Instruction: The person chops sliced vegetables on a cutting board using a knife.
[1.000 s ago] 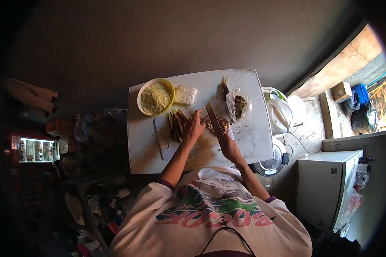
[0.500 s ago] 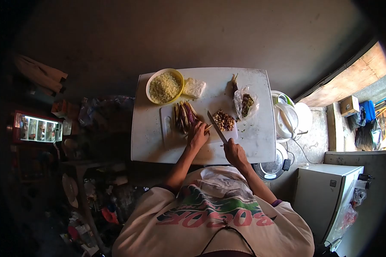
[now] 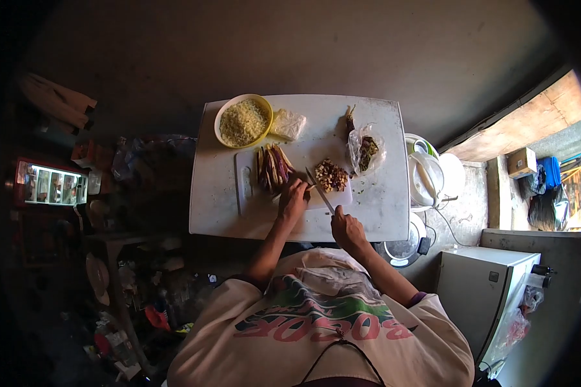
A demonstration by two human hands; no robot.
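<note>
My left hand [image 3: 294, 198] is closed, its fingers curled over a pale eggplant strip at the near side of the white cutting board [image 3: 245, 187]. The strip is mostly hidden under the fingers. Just right of those fingertips, the blade of a knife [image 3: 321, 191] slants up and to the left. Its handle is wrapped by my right hand [image 3: 347, 229]. Long purple-and-cream eggplant strips [image 3: 272, 166] lie bundled beyond my left hand. Right of the blade, a heap of diced eggplant [image 3: 331, 175] sits on the board.
At the table's [image 3: 206, 206] far left stands a yellow-rimmed bowl [image 3: 268, 131] of pale chopped food, beside a wrapped whitish block [image 3: 288, 124]. Farther right are a clear plastic bag [image 3: 368, 153] with dark scraps and a dark stem-like piece [image 3: 350, 119]. A white refrigerator [image 3: 471, 277] stands right.
The knife has come closer to my left fingertips, and less of the strip shows between them. The whole view has shifted slightly, so the table appears a little higher and further left.
</note>
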